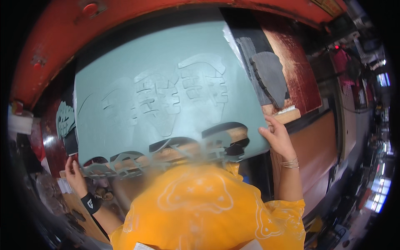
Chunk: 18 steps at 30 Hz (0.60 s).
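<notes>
A large grey-green sheet point(112, 79) lies before me, with several curved, slotted outlines cut or pressed into its middle. Along its near edge are openings where shapes are gone, and thin strips hang between them towards my body. My right hand point(277, 135) has the sheet's right edge near the front corner, thumb on top and the other fingers at the rim. By the front left corner is my left hand point(76, 177), fingers stretched and apart. It is beside the sheet's edge; whether it touches is unclear.
Cut grey-green pieces point(65, 118) lie left of the sheet. To the right, a dark rounded piece point(268, 75) rests on a worn red-brown surface point(298, 71), near a wooden block point(287, 115). A red machine frame point(54, 46) with a red button point(90, 9) curves around the far side.
</notes>
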Tool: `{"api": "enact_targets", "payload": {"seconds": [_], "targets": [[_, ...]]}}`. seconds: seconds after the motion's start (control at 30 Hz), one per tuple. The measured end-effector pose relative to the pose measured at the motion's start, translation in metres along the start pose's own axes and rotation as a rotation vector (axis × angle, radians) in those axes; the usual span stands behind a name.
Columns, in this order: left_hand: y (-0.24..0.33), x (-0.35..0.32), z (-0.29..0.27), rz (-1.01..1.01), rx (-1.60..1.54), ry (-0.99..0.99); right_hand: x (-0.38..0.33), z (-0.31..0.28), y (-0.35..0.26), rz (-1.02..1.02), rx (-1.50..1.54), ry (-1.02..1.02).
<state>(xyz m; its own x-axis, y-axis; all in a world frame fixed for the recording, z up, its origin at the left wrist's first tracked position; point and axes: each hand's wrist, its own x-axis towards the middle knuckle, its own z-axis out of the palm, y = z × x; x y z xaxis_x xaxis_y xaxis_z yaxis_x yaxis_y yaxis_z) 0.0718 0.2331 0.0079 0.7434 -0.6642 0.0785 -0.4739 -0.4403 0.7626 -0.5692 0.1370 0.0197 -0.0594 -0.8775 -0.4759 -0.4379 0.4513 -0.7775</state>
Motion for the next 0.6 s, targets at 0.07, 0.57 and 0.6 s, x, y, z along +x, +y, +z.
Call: {"api": "enact_targets", "payload": {"seconds": [0.07,0.57,0.6], "targets": [[0.07,-0.006,0.029,0.304,0.063,0.005,-0.004,-0.004,-0.004,-0.179,-0.178,0.135],[0.26,-0.113,0.286,1.487,0.007,-0.883,0.066,0.08,-0.043,-0.737,-0.09,0.555],[0.264,-0.108,0.292,1.242,-0.009,-0.953,0.066,0.079,-0.042,-0.729,-0.091,0.545]]}}
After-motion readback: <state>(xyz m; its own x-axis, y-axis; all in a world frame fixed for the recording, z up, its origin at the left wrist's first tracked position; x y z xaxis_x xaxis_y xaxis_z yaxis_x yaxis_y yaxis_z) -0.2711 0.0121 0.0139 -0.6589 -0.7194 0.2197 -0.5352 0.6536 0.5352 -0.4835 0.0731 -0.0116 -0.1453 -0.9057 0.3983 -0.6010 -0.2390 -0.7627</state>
